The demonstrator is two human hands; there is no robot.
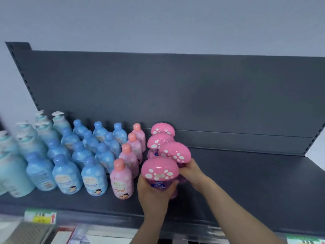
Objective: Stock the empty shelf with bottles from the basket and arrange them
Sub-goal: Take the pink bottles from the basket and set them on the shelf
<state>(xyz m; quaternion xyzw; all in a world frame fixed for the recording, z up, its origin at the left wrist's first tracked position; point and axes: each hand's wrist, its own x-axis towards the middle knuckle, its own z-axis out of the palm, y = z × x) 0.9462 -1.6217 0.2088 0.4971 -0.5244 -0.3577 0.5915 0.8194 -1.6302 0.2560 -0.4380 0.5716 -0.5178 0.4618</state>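
- left grip (154, 192): clasping front mushroom-cap bottle (160, 169)
- right grip (191, 171): clasping second mushroom-cap bottle (175, 152), just behind
- blue bottles (93, 175), pink bottles (123, 180): upright rows on shelf (246, 182)

The shelf (246, 182) is dark grey. 4 mushroom caps (160, 169) are pink with white spots, over clear purple bottles (158, 185). Blue bottles (94, 176) have blue caps and white cloudy patches. Pink bottles (122, 184) have coral caps. Pump bottles (12, 173) are pale teal.

open shelf (255, 182) right of the mushroom-cap bottles (162, 131); packed bottle rows (91, 155) blocking the left
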